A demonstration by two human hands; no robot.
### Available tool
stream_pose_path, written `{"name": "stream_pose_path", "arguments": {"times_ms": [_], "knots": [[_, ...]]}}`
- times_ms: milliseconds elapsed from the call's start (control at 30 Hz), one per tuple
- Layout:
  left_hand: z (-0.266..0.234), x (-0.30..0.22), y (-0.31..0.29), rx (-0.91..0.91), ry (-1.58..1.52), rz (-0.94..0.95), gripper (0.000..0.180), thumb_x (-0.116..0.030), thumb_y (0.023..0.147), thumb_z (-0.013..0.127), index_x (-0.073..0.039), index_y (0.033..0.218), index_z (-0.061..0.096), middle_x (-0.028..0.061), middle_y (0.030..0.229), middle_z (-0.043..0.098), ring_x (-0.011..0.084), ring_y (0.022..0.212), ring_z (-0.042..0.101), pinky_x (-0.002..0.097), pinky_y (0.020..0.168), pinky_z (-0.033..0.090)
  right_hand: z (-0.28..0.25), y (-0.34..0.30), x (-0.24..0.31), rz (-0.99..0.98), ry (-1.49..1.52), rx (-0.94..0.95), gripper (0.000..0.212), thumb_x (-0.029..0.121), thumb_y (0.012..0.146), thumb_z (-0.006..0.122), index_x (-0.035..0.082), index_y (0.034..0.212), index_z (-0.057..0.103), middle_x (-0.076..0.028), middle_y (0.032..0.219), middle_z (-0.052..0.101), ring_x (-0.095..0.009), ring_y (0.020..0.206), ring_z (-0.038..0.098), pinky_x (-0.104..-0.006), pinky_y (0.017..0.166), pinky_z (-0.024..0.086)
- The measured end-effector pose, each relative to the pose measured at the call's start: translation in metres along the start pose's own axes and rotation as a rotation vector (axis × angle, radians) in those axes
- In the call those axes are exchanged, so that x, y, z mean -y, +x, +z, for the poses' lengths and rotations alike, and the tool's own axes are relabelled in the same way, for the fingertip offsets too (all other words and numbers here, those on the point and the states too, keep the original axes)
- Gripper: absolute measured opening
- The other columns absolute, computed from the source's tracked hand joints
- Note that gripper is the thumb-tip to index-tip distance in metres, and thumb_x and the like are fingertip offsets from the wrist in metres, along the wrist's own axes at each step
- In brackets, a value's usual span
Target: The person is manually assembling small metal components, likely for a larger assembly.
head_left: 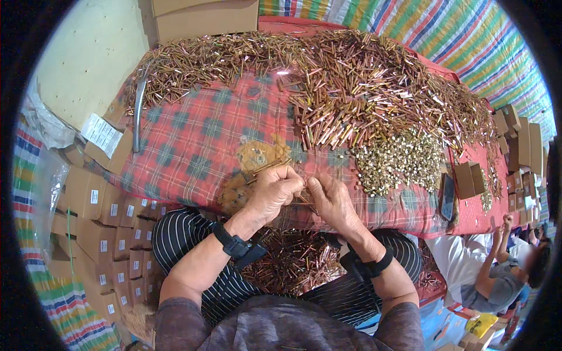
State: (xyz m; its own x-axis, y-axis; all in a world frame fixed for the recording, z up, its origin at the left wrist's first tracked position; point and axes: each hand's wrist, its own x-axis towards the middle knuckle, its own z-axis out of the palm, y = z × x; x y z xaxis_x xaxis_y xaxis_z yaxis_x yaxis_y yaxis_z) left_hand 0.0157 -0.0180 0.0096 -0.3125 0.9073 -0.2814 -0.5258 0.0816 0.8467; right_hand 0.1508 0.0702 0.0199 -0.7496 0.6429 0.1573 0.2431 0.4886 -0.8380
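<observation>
My left hand (273,190) is closed around a few thin brass-coloured metal rods (274,166), whose ends stick out past the fingers. Close beside it, my right hand (335,202) is pinched at the fingertips, almost touching the left hand's thumb. Whatever lies in that pinch is too small to make out. Both hands are over the near edge of a table with a red and green plaid cloth (181,134). To their right is a heap of small brass-coloured metal pieces (398,161). Behind that spreads a big pile of copper and brass-coloured rods (374,99).
A curved metal bar (139,111) lies at the table's left. A phone (447,196) and an open small carton (469,180) are on the right. More rods (293,263) fill the space between my legs. Stacked cartons (111,216) stand left. Another person (497,281) sits far right.
</observation>
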Motion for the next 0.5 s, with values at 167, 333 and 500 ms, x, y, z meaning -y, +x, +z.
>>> {"name": "stream_pose_path", "arguments": {"times_ms": [167,333,500], "knots": [[0.0,0.0,-0.001,0.012,0.094,0.1,0.006,-0.005,0.076,0.058,-0.005,0.071,0.055,0.0021,0.061,0.053,0.0029,0.047,0.038,0.0173,0.041,0.028,-0.001,0.002,0.007,0.108,0.121,0.056,0.031,0.024,0.092,0.051,-0.002,0.076,0.054,-0.005,0.055,0.044,-0.013,0.052,0.04,-0.0289,0.047,0.034],[-0.001,0.001,0.0,0.021,0.09,0.045,0.006,-0.004,0.076,0.057,-0.005,0.071,0.054,0.0015,0.061,0.053,0.0026,0.047,0.038,0.0171,0.04,0.027,-0.004,0.002,0.009,0.447,0.445,0.19,0.033,0.027,0.093,0.049,-0.003,0.079,0.055,0.0,0.054,0.043,-0.011,0.052,0.04,-0.0292,0.048,0.036],[-0.004,0.001,-0.001,0.04,0.031,0.016,0.005,-0.003,0.076,0.057,-0.006,0.073,0.055,0.0012,0.062,0.053,0.0023,0.047,0.038,0.0167,0.04,0.027,-0.004,-0.001,-0.001,0.031,0.054,0.12,0.034,0.029,0.094,0.048,-0.002,0.085,0.057,0.002,0.057,0.044,-0.009,0.054,0.04,-0.03,0.05,0.038]]}}
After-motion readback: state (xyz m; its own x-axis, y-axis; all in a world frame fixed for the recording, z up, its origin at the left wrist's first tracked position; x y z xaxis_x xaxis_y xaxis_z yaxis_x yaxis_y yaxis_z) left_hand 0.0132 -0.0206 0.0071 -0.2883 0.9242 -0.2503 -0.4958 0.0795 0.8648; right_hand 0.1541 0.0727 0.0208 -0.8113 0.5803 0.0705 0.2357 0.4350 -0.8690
